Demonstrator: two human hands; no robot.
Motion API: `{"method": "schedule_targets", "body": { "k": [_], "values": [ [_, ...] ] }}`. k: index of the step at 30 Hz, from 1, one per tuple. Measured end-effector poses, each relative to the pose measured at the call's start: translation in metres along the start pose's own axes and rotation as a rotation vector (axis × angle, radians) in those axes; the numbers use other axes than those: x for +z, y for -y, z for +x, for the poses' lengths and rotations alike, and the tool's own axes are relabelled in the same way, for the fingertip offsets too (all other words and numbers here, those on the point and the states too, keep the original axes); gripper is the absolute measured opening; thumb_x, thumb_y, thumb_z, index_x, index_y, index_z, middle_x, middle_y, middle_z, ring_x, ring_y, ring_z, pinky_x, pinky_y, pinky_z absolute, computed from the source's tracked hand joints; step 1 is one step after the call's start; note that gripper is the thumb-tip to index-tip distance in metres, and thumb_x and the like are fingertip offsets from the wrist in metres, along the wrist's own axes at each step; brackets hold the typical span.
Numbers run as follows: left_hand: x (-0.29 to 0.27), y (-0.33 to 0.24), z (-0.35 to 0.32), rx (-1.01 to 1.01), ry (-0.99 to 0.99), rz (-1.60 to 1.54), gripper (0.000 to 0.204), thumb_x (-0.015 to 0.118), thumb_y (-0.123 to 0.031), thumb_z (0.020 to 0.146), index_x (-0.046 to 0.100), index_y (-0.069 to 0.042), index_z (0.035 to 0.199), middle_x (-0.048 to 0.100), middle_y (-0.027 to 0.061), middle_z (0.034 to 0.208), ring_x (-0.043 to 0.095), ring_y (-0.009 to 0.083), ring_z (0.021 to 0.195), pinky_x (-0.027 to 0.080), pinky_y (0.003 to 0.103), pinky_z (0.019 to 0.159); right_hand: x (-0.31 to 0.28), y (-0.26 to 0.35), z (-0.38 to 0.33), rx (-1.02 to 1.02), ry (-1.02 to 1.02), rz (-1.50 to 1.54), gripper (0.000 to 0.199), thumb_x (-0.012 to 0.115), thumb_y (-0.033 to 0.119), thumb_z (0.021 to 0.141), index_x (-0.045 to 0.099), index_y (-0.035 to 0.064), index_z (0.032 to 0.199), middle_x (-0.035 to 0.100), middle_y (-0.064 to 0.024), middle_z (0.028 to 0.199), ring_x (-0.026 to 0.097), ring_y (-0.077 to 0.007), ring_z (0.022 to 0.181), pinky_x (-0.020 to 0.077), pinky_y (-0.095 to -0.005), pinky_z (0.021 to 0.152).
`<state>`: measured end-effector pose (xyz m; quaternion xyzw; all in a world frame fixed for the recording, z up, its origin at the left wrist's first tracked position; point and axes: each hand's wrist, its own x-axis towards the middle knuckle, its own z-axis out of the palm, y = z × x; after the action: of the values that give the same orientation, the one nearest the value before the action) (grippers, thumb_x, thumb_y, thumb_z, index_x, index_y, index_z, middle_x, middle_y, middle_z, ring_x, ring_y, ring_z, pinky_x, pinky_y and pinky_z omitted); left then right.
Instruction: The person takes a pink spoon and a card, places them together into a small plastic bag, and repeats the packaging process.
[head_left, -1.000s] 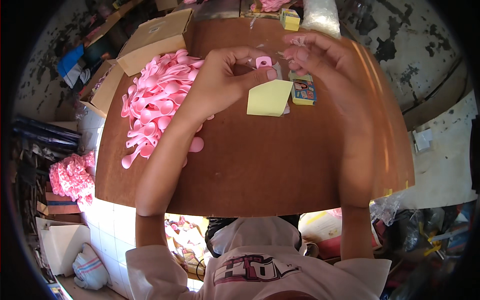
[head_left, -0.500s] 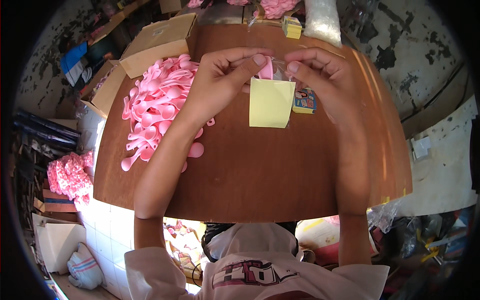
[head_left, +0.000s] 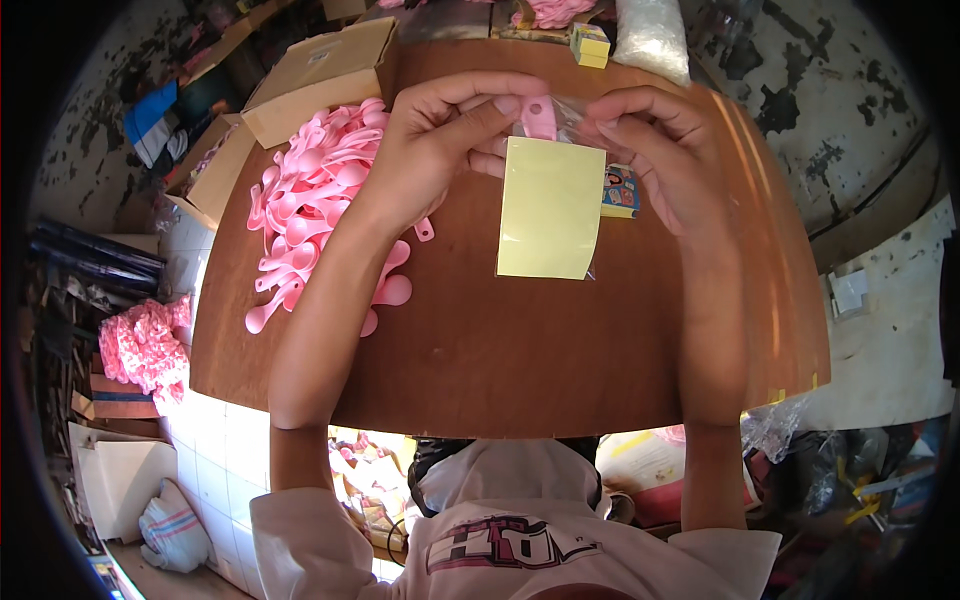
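Between my hands hangs a clear plastic bag (head_left: 568,118) with a pale yellow card (head_left: 550,210) in it. A pink spoon's handle (head_left: 538,118), with a hole near its end, sticks up above the card; its bowl is hidden. My left hand (head_left: 440,140) is closed, pinching the bag's upper left side beside the handle. The fingers of my right hand (head_left: 665,145) are pinched on the upper right edge of the bag. Partly behind the card lies a stack of printed cards (head_left: 620,190). A heap of pink spoons (head_left: 315,185) spreads beside my left forearm.
A cardboard box (head_left: 320,75) stands behind the heap on the brown table (head_left: 480,370). At the far edge are another small card stack (head_left: 590,45) and a bulky clear plastic bundle (head_left: 650,40). Pink patterned cloth (head_left: 145,345) lies left of the table.
The spoon and card now sit differently: the card shows longer and hangs lower, and the spoon handle stands more upright. Both hands keep their pinch, slightly higher in the picture.
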<state>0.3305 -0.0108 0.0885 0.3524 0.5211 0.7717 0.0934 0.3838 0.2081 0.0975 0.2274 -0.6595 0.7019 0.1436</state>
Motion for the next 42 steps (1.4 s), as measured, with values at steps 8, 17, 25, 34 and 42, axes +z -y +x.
{"method": "schedule_targets", "body": {
  "k": [8, 17, 25, 34, 42],
  "values": [
    [-0.016, 0.000, 0.001, 0.056, 0.099, -0.004, 0.020, 0.049, -0.005, 0.101, 0.064, 0.005, 0.108, 0.070, 0.0131, 0.101, 0.068, 0.0118, 0.070, 0.053, 0.022, 0.056, -0.002, 0.004, -0.003, -0.066, 0.070, -0.108, 0.017, 0.059, 0.000, 0.092, 0.072, -0.0043, 0.103, 0.074, -0.0109, 0.099, 0.069, -0.0143, 0.088, 0.0567, -0.0295, 0.077],
    [-0.013, -0.009, -0.001, 0.046, 0.150, 0.088, 0.017, 0.063, -0.009, 0.096, 0.065, 0.002, 0.108, 0.072, 0.0108, 0.102, 0.070, 0.0130, 0.080, 0.057, 0.026, 0.065, 0.008, 0.008, -0.003, -0.145, 0.038, -0.224, 0.012, 0.069, 0.000, 0.088, 0.073, -0.0054, 0.099, 0.075, -0.0112, 0.095, 0.069, -0.0108, 0.082, 0.0563, -0.0247, 0.072],
    [-0.022, -0.015, 0.007, 0.165, 0.182, 0.377, 0.043, 0.077, 0.011, 0.078, 0.060, -0.001, 0.116, 0.070, 0.0104, 0.113, 0.071, 0.0147, 0.093, 0.060, 0.026, 0.078, 0.022, 0.011, -0.005, -0.033, 0.014, -0.359, 0.030, 0.080, -0.003, 0.080, 0.066, -0.0043, 0.107, 0.072, -0.0068, 0.090, 0.069, -0.0099, 0.081, 0.0565, -0.0207, 0.069],
    [-0.013, -0.035, -0.006, 0.119, 0.169, 0.325, 0.042, 0.072, 0.008, 0.084, 0.057, 0.001, 0.123, 0.065, 0.0123, 0.123, 0.068, 0.0167, 0.102, 0.058, 0.027, 0.085, 0.030, 0.019, -0.009, -0.117, 0.065, -0.250, 0.041, 0.079, -0.005, 0.080, 0.061, -0.0045, 0.116, 0.068, -0.0091, 0.103, 0.070, -0.0117, 0.084, 0.0549, -0.0222, 0.069],
    [-0.029, -0.083, -0.113, -0.387, 0.493, 0.341, 0.034, 0.077, 0.003, 0.082, 0.064, 0.006, 0.114, 0.069, 0.0185, 0.110, 0.071, 0.0190, 0.096, 0.060, 0.028, 0.073, 0.017, 0.043, -0.015, 0.025, -0.041, -0.358, 0.041, 0.064, 0.009, 0.095, 0.053, 0.0026, 0.135, 0.057, -0.0113, 0.124, 0.067, -0.0160, 0.095, 0.0539, -0.0312, 0.087]
  ]
}}
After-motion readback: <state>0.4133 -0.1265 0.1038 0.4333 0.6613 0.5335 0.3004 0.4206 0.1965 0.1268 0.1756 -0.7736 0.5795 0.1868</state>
